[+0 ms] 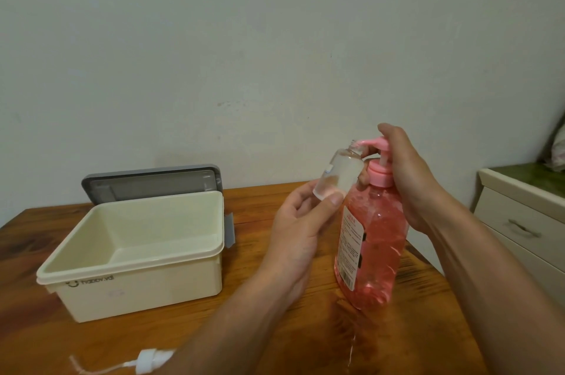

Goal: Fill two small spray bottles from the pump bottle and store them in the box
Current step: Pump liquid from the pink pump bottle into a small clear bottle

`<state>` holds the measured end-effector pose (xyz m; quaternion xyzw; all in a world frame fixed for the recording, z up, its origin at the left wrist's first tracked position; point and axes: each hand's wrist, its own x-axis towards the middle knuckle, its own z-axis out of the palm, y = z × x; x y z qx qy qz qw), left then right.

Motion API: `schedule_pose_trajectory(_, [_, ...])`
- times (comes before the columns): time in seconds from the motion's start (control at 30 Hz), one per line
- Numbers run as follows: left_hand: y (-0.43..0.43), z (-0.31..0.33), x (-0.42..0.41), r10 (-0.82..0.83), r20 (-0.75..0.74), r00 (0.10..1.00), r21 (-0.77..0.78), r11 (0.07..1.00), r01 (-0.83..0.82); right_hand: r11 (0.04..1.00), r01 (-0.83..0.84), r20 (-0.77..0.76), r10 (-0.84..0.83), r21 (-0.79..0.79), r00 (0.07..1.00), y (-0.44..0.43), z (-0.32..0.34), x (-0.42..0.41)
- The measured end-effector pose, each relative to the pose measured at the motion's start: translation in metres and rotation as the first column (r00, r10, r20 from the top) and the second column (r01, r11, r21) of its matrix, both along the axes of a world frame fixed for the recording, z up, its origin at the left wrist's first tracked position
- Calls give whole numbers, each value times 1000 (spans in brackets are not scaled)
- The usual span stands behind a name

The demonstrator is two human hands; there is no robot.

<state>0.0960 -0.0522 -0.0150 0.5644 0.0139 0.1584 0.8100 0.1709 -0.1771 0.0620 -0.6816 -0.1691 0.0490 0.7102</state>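
Just left of the pump bottle (374, 240), level with its spout, my left grip (301, 221) is holding the small spray bottle (337, 174) by its base, thumb in front and fingers behind, closed round the clear body. I am tilting this bottle so that its open neck is meeting the tip of the pump head (374, 143). Held this way, whatever leaves the spout should be falling inside rather than down the label.

On top of the pump bottle, my right grip (403, 172) is curling over the pump head and closing on it. I judge it is placed there both for pressing down and for steadying the tall bottle on the worktop (275, 344). The small bottle is looking nearly empty, so filling seems to be at an early stage.

Well to the left of the pump bottle, the box (137, 292) is standing open with its grey lid (153, 182) leaning behind it, ready for receiving filled bottles. Nearer me, also to the left, the spray cap (153, 359) with its dip tube is lying on the worktop, off the bottle because the neck must be open. A second small bottle is not showing.
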Motion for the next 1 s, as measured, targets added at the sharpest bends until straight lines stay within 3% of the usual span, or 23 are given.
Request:
schedule_pose_trajectory(0.43, [-4,7,-3,32,-76,997,220,975,-15,999,18,-3,-18,28,1000,1,0,-1])
schedule_pose_trajectory(1.0, [2,5,-17,31,-106,994,198,980,-10,1000,-6,10,6,-4,1000,-4,-6,4])
